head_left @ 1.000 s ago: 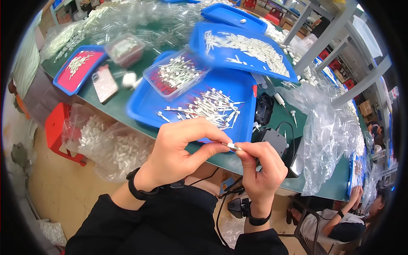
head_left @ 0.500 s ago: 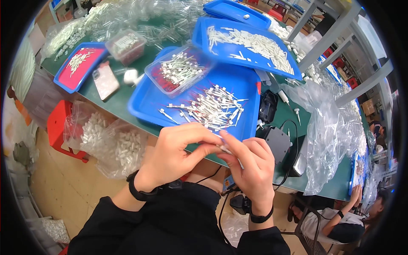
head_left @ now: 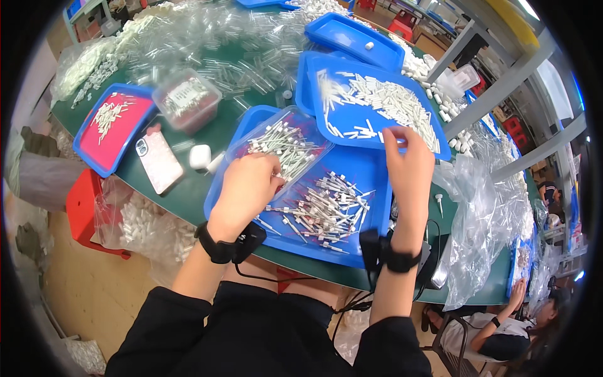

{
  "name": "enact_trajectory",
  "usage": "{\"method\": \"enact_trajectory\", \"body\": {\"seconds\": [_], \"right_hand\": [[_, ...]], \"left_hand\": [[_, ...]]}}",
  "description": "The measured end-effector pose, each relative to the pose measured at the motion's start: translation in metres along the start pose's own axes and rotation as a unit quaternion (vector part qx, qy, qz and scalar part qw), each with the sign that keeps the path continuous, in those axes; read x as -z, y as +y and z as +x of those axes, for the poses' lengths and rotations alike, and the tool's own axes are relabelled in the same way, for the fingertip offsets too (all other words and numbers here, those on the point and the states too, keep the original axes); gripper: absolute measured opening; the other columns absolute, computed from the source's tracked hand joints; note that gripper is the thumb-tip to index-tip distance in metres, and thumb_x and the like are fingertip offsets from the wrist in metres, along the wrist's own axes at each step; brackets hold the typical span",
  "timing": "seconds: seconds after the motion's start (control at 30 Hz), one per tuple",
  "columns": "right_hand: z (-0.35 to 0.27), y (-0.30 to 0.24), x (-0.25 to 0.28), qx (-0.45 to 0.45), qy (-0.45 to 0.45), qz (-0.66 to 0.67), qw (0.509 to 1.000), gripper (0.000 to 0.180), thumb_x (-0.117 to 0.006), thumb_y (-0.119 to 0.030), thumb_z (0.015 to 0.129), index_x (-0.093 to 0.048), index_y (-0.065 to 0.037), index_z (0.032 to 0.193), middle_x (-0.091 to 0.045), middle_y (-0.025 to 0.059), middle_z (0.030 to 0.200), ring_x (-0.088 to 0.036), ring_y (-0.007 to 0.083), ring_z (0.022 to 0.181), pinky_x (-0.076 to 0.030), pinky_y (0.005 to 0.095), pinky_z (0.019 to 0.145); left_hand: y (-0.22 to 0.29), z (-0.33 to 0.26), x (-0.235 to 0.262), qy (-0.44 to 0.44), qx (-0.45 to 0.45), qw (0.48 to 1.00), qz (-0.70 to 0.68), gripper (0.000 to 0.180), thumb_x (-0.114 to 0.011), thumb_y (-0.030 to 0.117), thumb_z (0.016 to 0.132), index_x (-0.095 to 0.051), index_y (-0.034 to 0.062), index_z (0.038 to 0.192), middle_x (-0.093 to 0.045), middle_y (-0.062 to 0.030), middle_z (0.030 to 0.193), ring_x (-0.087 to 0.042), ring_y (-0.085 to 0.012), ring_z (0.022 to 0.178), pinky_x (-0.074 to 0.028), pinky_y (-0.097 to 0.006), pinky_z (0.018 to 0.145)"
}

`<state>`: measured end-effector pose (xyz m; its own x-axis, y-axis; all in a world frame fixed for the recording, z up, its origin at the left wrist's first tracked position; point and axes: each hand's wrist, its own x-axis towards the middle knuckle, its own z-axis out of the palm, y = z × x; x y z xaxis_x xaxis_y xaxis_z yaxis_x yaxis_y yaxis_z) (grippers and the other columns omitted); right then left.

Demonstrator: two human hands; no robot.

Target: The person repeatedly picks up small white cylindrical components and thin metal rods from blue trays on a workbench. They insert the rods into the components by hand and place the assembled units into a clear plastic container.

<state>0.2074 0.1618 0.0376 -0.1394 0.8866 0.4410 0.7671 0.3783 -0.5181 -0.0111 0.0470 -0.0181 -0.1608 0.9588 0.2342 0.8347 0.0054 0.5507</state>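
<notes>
My left hand (head_left: 248,185) is at the near edge of a clear plastic box (head_left: 320,154) full of thin white sticks with small square white heads (head_left: 286,141). Its fingers are curled together, and anything between them is hidden. Over the near rim of the upper blue tray (head_left: 336,116), my right hand (head_left: 408,164) has its fingertips closed among short white tubes (head_left: 396,100). Whether a tube is in them I cannot make out. Between the hands, a heap of white assembled sticks (head_left: 330,207) with thin red strands lies in the lower blue tray (head_left: 377,169).
Left of the box are a phone (head_left: 160,163), a white earbud case (head_left: 200,157), a tub (head_left: 187,100) and a pink-lined tray (head_left: 113,129). Clear tubes (head_left: 232,66) cover the far table. Plastic film (head_left: 477,220) and a grey post (head_left: 483,81) stand right; a co-worker (head_left: 496,327) sits lower right.
My hands were together above the lower tray's near edge, fingers around a small white piece. They have parted: the left to the clear box, the right to the upper tray.
</notes>
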Motion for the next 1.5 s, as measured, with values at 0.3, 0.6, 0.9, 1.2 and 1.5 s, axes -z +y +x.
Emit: {"method": "enact_trajectory", "body": {"seconds": [0.3,0.6,0.9,1.2,1.5], "right_hand": [[0.066,0.019,-0.061,0.020,-0.139,-0.094,0.986,0.018,-0.071,-0.021,0.073,-0.071,-0.007,0.083,-0.069,0.0163,0.081,-0.066,0.0340,0.080,-0.052,0.0405,0.074],[-0.004,-0.044,0.002,0.067,-0.078,0.164,0.981,0.013,-0.061,-0.007,0.085,-0.069,-0.004,0.094,-0.068,0.0102,0.078,-0.066,0.0188,0.073,-0.049,0.0294,0.067],[-0.088,-0.058,0.027,-0.045,-0.185,0.493,0.849,0.016,-0.059,0.007,0.086,-0.066,0.007,0.100,-0.069,0.0139,0.090,-0.067,0.0174,0.083,-0.053,0.0261,0.073],[-0.095,-0.053,0.031,0.010,-0.209,0.377,0.902,0.019,-0.064,0.008,0.080,-0.068,0.003,0.097,-0.070,0.0109,0.083,-0.067,0.0156,0.075,-0.052,0.0266,0.066],[-0.100,-0.070,0.016,0.259,-0.102,0.176,0.944,0.015,-0.070,0.006,0.072,-0.065,-0.001,0.085,-0.066,0.0072,0.078,-0.064,0.0232,0.072,-0.055,0.0365,0.077]], "left_hand": [[-0.005,-0.001,0.002,0.074,0.035,0.993,-0.082,0.011,-0.066,0.007,0.079,-0.064,0.0010,0.088,-0.065,-0.0132,0.074,-0.064,-0.0248,0.066,-0.050,-0.032,0.062],[0.015,-0.024,0.045,0.102,0.071,0.921,-0.370,0.015,-0.070,-0.006,0.075,-0.067,-0.0045,0.090,-0.068,-0.0076,0.080,-0.063,-0.0104,0.074,-0.049,-0.024,0.070],[0.029,-0.042,0.049,0.103,-0.110,0.928,-0.341,0.020,-0.070,-0.014,0.068,-0.069,-0.0034,0.084,-0.066,-0.0115,0.078,-0.063,-0.0177,0.071,-0.048,-0.027,0.064],[0.030,-0.046,0.056,0.130,-0.145,0.954,-0.227,0.019,-0.071,-0.010,0.065,-0.071,-0.0002,0.081,-0.065,-0.0076,0.069,-0.063,-0.0187,0.068,-0.047,-0.026,0.058],[0.033,-0.049,0.050,0.116,-0.176,0.953,-0.220,0.024,-0.071,-0.010,0.060,-0.072,0.0018,0.081,-0.065,-0.0061,0.069,-0.062,-0.0193,0.066,-0.047,-0.027,0.059]]}}
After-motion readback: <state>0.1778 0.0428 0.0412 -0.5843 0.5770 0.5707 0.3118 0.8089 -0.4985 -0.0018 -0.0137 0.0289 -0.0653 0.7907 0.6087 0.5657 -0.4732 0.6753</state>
